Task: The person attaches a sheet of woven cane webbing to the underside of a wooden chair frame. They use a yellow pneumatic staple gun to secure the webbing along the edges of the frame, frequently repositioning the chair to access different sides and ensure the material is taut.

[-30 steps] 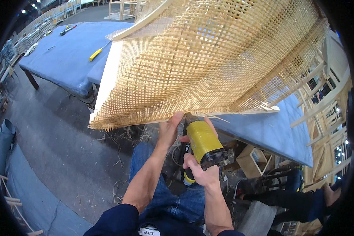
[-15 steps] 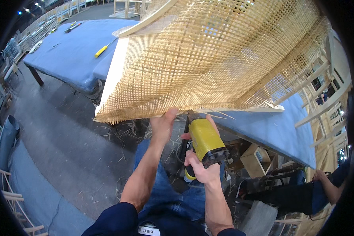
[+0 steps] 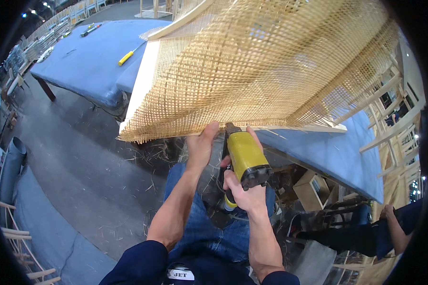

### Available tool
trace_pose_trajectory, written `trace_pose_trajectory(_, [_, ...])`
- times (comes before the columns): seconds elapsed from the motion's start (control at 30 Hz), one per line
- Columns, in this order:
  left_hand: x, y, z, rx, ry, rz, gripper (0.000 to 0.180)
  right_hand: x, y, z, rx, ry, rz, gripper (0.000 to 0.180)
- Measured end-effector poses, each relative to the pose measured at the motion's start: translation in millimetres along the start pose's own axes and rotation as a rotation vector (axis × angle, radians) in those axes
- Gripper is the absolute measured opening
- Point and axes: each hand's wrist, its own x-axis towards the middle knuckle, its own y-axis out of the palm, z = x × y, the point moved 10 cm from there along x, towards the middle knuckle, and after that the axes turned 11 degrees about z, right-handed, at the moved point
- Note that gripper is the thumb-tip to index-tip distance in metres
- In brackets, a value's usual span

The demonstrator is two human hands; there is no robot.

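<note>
Beneath the near edge of the woven cane sheet (image 3: pixel 266 66), the fringe is pinched by the left hand (image 3: pixel 200 145), thumb raised against the weave. Just right of it, a yellow staple gun (image 3: pixel 245 159) is gripped by the closed right hand (image 3: pixel 245 192), its nose set to the wooden frame (image 3: pixel 142 78). Left of the sheet, a yellow-handled tool (image 3: pixel 127 57) is seen on the blue table (image 3: pixel 85 66). At far right, another person's arm (image 3: pixel 394 230) is visible.

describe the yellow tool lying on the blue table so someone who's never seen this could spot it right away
Start at the big blue-covered table left of the woven cane panel. Near the panel's pale wooden edge lies a small yellow-handled tool, slanted. Unlike the bulky yellow stapler in the right hand, it is thin, with nobody touching it.
</note>
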Motion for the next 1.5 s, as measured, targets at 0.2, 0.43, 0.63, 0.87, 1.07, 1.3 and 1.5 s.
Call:
trace_pose_trajectory(0.2, [-10.5,10.5,36.2,0.05,-0.028,-0.007,0.037,-36.4,-22.5,21.4,0.204,-0.134,-0.016,0.087])
trace_pose_trajectory(0.43, [-30.8,37.1,78.1,-0.018,-0.107,0.053,0.036,-64.2,-63.8,43.6,-0.352,-0.134,-0.073,0.083])
trace_pose_trajectory(0.63, [-30.0,22.1,62.6,-0.022,-0.053,0.034,0.037,-63.4,-70.5,29.4,-0.075,-0.131,-0.247,0.08])
trace_pose_trajectory(0.87, [-28.5,29.8,34.4,0.226,0.023,0.049,0.038,-41.8,-62.1,24.0,-0.081,-0.151,-0.198,0.078])
trace_pose_trajectory(1.07, [-27.0,27.1,35.3,0.231,0.098,0.054,0.038,-37.4,-60.0,25.8,-0.153,-0.146,-0.187,0.077])
trace_pose_trajectory(1.3, [-30.0,33.2,27.2,0.328,0.108,0.049,0.037,-39.1,-63.0,24.5,-0.177,-0.141,-0.204,0.076])
trace_pose_trajectory(1.5, [-30.3,11.3,55.4,0.288,-0.049,0.001,0.036,-30.5,-61.8,15.9,-0.123,-0.053,-0.146,0.079])
